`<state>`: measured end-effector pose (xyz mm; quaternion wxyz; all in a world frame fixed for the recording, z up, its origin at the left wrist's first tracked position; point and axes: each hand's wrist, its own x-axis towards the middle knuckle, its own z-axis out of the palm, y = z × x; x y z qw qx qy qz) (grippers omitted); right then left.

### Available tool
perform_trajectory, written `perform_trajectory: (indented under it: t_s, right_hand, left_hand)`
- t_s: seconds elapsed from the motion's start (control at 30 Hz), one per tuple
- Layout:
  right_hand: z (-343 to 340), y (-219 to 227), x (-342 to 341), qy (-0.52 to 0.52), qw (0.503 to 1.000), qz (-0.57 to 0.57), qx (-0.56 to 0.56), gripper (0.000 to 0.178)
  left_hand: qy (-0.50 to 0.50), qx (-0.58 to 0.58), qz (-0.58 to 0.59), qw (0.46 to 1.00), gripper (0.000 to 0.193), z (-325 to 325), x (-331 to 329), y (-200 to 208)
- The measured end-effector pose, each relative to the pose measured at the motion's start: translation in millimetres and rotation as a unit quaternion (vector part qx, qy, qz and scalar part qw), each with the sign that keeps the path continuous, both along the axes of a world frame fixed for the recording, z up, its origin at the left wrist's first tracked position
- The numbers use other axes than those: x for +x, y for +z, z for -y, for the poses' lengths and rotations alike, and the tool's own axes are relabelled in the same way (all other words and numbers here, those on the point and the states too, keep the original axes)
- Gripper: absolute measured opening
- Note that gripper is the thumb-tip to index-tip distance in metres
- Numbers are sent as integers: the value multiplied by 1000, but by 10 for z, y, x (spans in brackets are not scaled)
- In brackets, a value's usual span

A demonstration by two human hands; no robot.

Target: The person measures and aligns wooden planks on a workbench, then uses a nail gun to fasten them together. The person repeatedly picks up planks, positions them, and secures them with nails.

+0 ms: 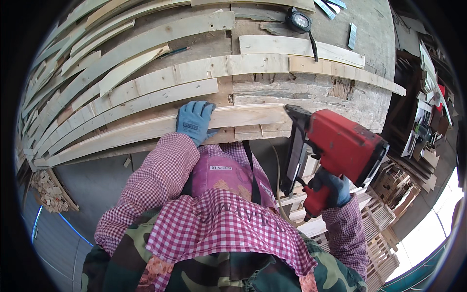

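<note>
Across the near edge of the workbench (272,87) lies a long pale wooden strip (248,116). My left hand (194,119), in a blue work glove, grips this strip, its fingers over the top and its thumb at the near edge. A red nail gun (343,143) with a black magazine is in my gloved right hand (333,187), which is wrapped round the handle. The gun's nose is by the strip's right end; I cannot tell whether it touches the wood. Part of the strip is hidden under my left glove.
More wooden strips (185,73) run across the bench beyond my hands. A tape measure (298,20) with a black strap lies at the back, near small blue-striped pieces (352,36). Slatted wooden stacks (377,253) stand at right. A thin hose (278,170) hangs below the bench edge.
</note>
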<state>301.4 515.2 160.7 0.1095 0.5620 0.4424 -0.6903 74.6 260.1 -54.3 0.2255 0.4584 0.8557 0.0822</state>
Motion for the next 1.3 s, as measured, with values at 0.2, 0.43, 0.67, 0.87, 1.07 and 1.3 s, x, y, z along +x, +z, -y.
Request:
perform_trajectory:
  t_s: [0.2,0.43,0.67,0.87,1.07,1.3]
  right_hand:
    - [206,-398,116,72,996,-1,-59,19]
    - [272,-732,621,103,995,-8,0,23]
    - [351,-588,398,235,972,3,22,20]
    - [518,-473,142,187,981,36,28,27]
    - [863,-333,43,135,990,-8,-28,26]
    - [1103,-826,65,256,966,-36,-30,22]
  left_hand:
    - [-4,1,-27,1000,65,-17,32,19]
    - [0,10,-31,999,68,7,44,-32]
    - [1,3,-37,999,67,2,43,-62]
    - [-3,42,-47,998,79,225,-54,31]
    - [37,-152,-91,983,96,1814,-740,217]
    - [70,-140,-105,982,88,2595,-1097,91]
